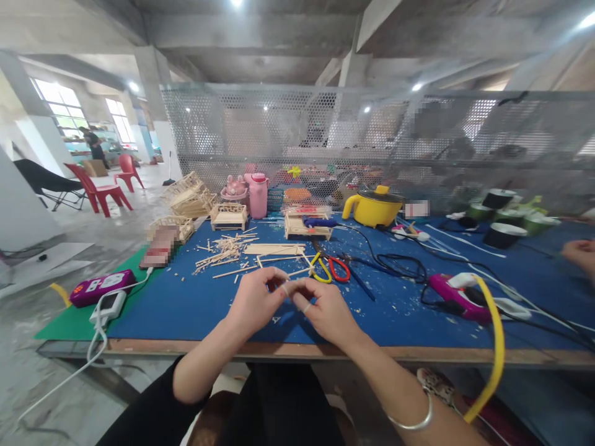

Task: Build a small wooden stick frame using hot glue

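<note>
Clock directions are taken from the joined hands, 12 pointing away from the wearer.

Left hand and right hand: over the near part of the blue mat. Fingers curled, fingertips of the two hands meeting or nearly so. Whether they pinch a stick cannot be told; the grip area is too small and partly hidden. Silver bracelet on the right forearm.

Thin stick frame: at 12 o'clock, just beyond the fingers; contact with them unclear.

Flat stick row: 12 o'clock, beyond the frame. Loose sticks: scattered at 10 to 11.

Cutting tool with yellow and red handles: 2 o'clock, lying near the frame. Blue glue gun: 1 o'clock, by a small wooden rack.

Small wooden bench: 11 o'clock. Pink flask: between 11 and 12, farther back. Yellow pot: between 1 and 2.

Phone: 10 o'clock. Purple power strip: 3 o'clock. Another person's hand: between 2 and 3, at the view's edge.
</note>
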`<action>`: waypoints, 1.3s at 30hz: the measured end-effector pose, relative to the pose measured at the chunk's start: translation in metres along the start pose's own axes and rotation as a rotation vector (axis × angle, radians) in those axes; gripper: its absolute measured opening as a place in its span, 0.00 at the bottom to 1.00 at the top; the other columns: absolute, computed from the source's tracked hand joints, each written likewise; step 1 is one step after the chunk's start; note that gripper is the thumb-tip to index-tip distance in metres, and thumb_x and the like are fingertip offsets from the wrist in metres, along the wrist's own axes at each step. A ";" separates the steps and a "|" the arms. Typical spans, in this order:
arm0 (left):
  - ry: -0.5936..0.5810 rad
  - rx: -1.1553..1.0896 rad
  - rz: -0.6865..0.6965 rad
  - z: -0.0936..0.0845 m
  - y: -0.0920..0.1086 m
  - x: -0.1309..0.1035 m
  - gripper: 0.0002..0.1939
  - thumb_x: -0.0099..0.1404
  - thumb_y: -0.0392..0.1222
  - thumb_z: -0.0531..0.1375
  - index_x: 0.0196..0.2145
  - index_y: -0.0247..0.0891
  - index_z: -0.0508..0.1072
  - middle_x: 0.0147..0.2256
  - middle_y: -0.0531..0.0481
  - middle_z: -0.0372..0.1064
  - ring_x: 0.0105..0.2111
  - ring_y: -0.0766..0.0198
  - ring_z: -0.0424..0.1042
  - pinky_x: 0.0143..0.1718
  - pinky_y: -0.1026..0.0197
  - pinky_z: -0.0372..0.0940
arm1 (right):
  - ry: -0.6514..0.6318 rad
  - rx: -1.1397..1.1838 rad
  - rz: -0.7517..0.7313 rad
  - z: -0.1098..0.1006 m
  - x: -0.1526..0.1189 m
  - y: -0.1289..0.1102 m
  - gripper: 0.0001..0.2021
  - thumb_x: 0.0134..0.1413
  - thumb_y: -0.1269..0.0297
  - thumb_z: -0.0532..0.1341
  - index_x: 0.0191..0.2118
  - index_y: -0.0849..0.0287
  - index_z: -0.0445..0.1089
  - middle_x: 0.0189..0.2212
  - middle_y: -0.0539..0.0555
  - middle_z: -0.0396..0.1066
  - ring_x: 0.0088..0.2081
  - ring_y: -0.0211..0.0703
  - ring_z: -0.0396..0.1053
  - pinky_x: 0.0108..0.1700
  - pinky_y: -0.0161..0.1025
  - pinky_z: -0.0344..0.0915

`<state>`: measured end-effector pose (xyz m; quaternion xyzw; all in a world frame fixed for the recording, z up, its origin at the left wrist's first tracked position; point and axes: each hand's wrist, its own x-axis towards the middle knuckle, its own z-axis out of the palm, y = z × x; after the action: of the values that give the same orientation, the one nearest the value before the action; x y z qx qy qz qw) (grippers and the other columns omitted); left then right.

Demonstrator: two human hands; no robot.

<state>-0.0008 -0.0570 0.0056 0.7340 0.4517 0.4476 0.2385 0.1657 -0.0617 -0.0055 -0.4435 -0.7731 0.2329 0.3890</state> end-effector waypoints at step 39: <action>0.187 0.109 0.463 -0.013 -0.041 0.051 0.10 0.63 0.33 0.56 0.40 0.38 0.76 0.35 0.48 0.77 0.29 0.68 0.74 0.31 0.68 0.69 | -0.101 0.861 0.310 -0.002 0.027 0.018 0.11 0.47 0.61 0.66 0.37 0.59 0.69 0.25 0.50 0.73 0.20 0.32 0.69 0.18 0.28 0.58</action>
<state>-0.0205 0.0069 0.0034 0.7850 0.3150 0.5313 0.0469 0.1682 -0.0289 -0.0066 -0.3401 -0.5483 0.6097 0.4603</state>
